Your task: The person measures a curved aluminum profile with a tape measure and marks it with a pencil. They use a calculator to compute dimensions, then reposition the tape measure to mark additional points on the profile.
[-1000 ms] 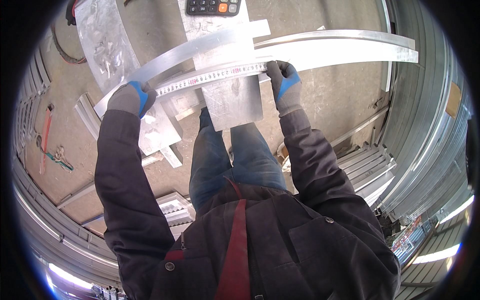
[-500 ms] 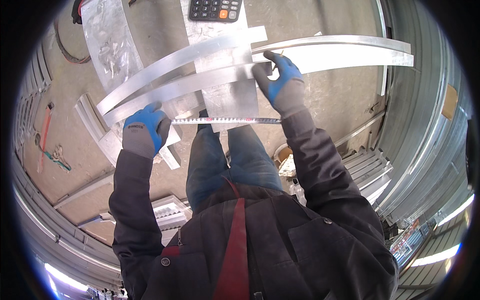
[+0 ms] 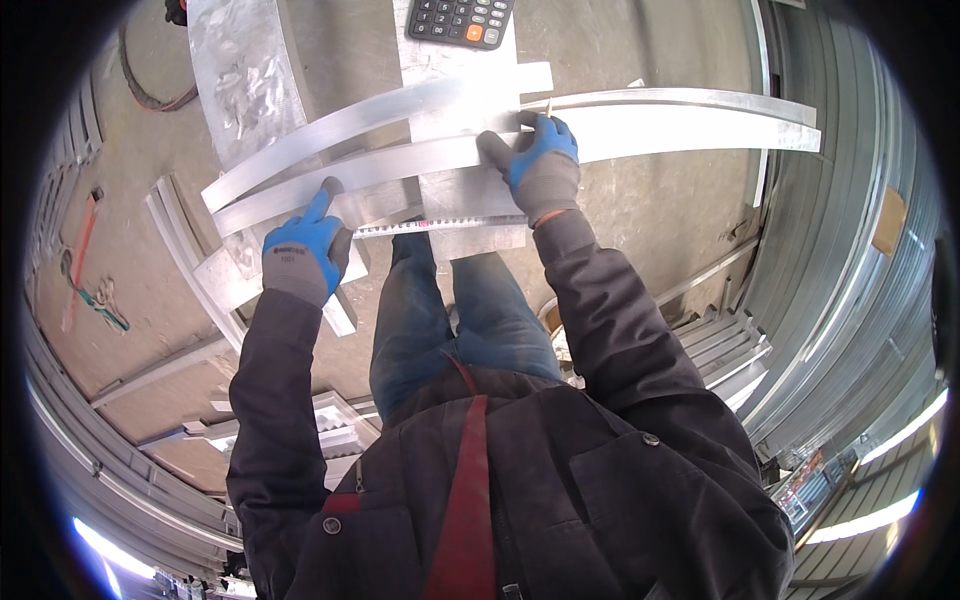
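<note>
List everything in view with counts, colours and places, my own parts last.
Calculator: one, black, top centre
Tape measure: one, white, stretching right from left hand
Long metal strips: two or more, silver, across supports
Flat metal supports: two, silver, left and centre
Thin stick: one, pale, at right hand
Cable: one, dark, upper left
Metal profiles: many, grey, both sides
Floor: one, brownish, beneath
Jacket: one, dark, lower centre
Trousers: one pair, blue, centre
Left hand: one, blue and grey glove, left
Right hand: one, blue and grey glove, centre
</note>
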`<action>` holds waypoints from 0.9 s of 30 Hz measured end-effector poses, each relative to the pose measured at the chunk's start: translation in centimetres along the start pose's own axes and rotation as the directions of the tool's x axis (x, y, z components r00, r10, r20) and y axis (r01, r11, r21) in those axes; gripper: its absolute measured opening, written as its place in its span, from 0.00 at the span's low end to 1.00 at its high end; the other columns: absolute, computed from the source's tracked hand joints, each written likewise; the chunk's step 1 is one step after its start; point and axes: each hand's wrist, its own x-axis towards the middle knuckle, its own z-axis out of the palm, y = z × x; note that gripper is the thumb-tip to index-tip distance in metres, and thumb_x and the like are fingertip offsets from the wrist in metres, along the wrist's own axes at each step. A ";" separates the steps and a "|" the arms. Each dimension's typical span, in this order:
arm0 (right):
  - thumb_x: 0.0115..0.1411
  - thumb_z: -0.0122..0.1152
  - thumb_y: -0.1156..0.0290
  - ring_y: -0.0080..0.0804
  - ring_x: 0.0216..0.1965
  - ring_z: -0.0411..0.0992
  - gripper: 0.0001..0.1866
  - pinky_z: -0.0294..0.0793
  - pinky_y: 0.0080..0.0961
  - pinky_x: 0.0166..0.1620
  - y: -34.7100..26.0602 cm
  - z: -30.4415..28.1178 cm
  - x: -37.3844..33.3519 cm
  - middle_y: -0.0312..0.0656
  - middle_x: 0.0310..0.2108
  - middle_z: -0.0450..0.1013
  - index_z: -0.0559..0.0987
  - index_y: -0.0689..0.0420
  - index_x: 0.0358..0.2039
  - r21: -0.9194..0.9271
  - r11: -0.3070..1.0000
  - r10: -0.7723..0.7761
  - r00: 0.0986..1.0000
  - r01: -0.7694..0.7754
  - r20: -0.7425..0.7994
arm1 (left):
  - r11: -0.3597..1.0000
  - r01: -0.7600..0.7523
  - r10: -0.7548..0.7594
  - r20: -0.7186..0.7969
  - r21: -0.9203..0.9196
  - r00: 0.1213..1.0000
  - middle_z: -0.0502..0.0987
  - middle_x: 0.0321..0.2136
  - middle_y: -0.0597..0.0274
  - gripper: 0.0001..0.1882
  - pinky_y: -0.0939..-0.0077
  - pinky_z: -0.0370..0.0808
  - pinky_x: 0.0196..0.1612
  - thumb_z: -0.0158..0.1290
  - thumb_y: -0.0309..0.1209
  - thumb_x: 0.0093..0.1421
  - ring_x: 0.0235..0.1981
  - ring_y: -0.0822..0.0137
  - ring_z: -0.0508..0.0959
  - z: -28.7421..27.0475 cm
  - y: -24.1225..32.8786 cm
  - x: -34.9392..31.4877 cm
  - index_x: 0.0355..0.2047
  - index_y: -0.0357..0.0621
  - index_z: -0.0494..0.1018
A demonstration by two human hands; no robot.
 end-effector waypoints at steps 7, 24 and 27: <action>0.54 0.76 0.45 0.52 0.61 0.71 0.40 0.71 0.44 0.64 0.7 -0.4 0.3 0.55 0.56 0.75 0.78 0.60 0.59 0.004 1.000 0.023 0.997 -0.024 0.076 | 0.999 0.031 -0.032 0.065 0.015 0.997 0.69 0.70 0.55 0.12 0.53 0.80 0.45 0.56 0.39 0.63 0.37 0.48 0.83 0.2 0.2 -0.1 0.27 0.46 0.80; 0.57 0.73 0.43 0.52 0.64 0.70 0.41 0.71 0.43 0.67 1.6 -0.6 1.3 0.55 0.62 0.73 0.77 0.57 0.63 0.160 0.983 0.053 0.979 -0.085 0.197 | 1.000 0.020 -0.021 0.078 0.024 0.997 0.65 0.73 0.64 0.15 0.49 0.78 0.44 0.54 0.41 0.67 0.35 0.50 0.85 0.2 -0.1 -0.3 0.28 0.45 0.77; 0.59 0.71 0.48 0.52 0.60 0.73 0.36 0.73 0.43 0.64 1.4 -0.5 1.1 0.54 0.60 0.74 0.78 0.58 0.61 0.063 0.997 0.027 0.989 -0.036 0.146 | 1.000 0.021 -0.022 0.093 0.011 0.995 0.65 0.74 0.64 0.14 0.48 0.79 0.44 0.54 0.41 0.67 0.35 0.50 0.85 0.1 -0.2 -0.2 0.28 0.46 0.77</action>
